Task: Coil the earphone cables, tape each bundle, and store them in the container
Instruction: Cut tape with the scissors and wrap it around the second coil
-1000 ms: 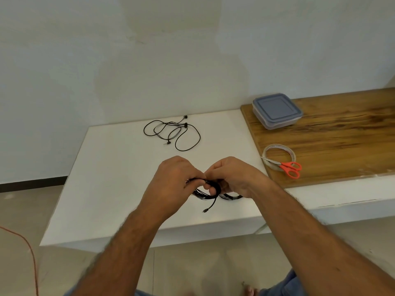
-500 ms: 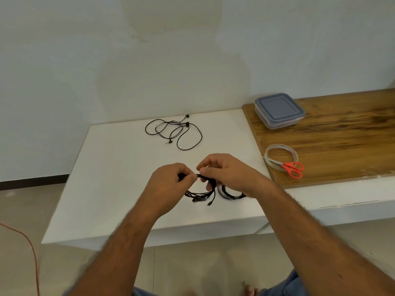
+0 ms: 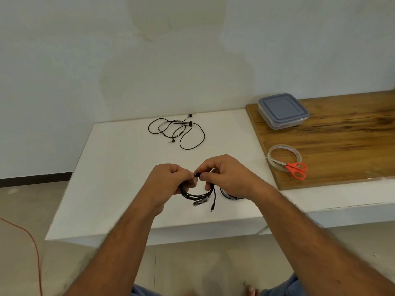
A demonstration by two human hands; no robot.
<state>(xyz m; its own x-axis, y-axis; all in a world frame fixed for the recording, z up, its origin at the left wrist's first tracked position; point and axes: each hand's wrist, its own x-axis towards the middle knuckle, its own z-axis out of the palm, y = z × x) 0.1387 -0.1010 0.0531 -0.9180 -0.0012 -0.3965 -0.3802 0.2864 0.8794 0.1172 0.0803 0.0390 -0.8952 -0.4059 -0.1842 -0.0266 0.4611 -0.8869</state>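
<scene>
I have the coiled black earphone cable [image 3: 197, 194] pinched from both sides at the top of its loop, in the lower middle of the frame: my left hand [image 3: 168, 182] curls round the left of the loop and my right hand [image 3: 226, 178] nips the strand next to it, fingertips nearly meeting. The plug end [image 3: 212, 208] dangles free below the coil, and that is my first worry: if I loosen either pinch to reach for tape, the springy loops may fan open and the tail will drag them loose. The tape roll [image 3: 284, 157] with the orange scissors [image 3: 296, 169] across it sits on the wooden board [image 3: 342, 142] at the right, well apart, so one hand must hold the whole bundle alone. A second bundle [image 3: 229, 195] seems to lie just under my right wrist, though most of it is hidden; I could knock it off the white table [image 3: 119, 167]. The lidded container [image 3: 283, 111] at upper right is still closed, and another cable [image 3: 177, 132] lies uncoiled at the table's far edge.
</scene>
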